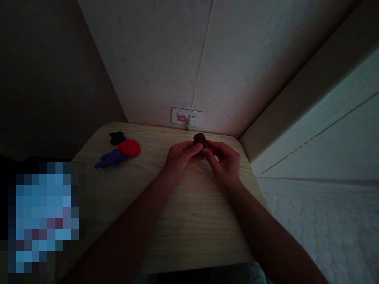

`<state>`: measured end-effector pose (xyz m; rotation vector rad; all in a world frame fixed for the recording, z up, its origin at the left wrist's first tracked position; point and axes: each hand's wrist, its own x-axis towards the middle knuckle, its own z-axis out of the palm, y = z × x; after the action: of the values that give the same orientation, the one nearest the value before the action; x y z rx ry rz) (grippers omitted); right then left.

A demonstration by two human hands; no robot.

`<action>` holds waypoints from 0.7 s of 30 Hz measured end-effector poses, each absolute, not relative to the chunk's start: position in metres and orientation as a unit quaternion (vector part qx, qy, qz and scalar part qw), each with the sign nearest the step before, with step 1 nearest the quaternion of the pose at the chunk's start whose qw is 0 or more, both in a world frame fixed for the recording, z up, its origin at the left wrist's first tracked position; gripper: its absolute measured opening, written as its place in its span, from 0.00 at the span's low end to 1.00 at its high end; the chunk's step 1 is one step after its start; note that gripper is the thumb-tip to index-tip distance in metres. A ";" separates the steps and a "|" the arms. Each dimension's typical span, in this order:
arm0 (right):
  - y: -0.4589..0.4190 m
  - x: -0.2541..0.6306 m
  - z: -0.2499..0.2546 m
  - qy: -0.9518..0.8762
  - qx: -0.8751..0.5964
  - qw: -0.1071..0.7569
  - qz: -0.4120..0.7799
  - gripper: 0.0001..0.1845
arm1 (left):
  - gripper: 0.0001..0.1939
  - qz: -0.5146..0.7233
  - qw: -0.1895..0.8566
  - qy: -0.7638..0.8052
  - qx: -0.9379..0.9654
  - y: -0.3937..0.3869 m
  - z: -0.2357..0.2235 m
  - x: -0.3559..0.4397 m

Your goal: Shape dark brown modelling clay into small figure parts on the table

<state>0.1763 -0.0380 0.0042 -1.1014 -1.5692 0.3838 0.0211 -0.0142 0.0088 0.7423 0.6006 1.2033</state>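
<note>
One dark lump [200, 138], over the desk [201, 225], gripped by fingers of left hand [180, 158] and right hand [226, 161]; handling judged unfinished. Red disc [129, 148], purple piece [112, 158], black piece [117, 138] lie off left, unheld.

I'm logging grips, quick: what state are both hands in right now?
Left hand: closed, holding the dark brown lump.
Right hand: closed, holding the same lump from its right side.
</note>
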 end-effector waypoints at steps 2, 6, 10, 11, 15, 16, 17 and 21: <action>-0.037 0.176 0.004 -0.660 -0.459 0.569 0.174 0.16 | 0.18 0.534 0.722 0.271 0.346 -0.014 0.008 0.020; -0.036 0.172 0.003 -0.637 -0.437 0.583 0.249 0.20 | 0.18 0.559 0.689 0.280 0.365 -0.012 0.005 0.019; -0.034 0.167 0.002 -0.588 -0.435 0.592 0.339 0.22 | 0.16 0.577 0.630 0.312 0.416 -0.011 0.004 0.019; -0.033 0.167 0.002 -0.581 -0.438 0.591 0.349 0.22 | 0.15 0.579 0.619 0.316 0.427 -0.011 0.005 0.019; -0.029 0.169 0.003 -0.567 -0.438 0.589 0.374 0.21 | 0.11 0.580 0.597 0.316 0.456 -0.013 0.008 0.019; -0.028 0.170 0.003 -0.561 -0.435 0.592 0.382 0.21 | 0.11 0.578 0.596 0.315 0.460 -0.014 0.009 0.019; -0.028 0.170 0.004 -0.556 -0.431 0.594 0.390 0.20 | 0.11 0.576 0.596 0.315 0.462 -0.015 0.010 0.018; -0.027 0.170 0.004 -0.540 -0.422 0.594 0.421 0.19 | 0.14 0.574 0.604 0.317 0.453 -0.016 0.010 0.019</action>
<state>0.1697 -0.0273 0.0042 -0.9807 -1.2546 0.9774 0.0191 -0.0163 0.0095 1.0486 0.7334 1.3285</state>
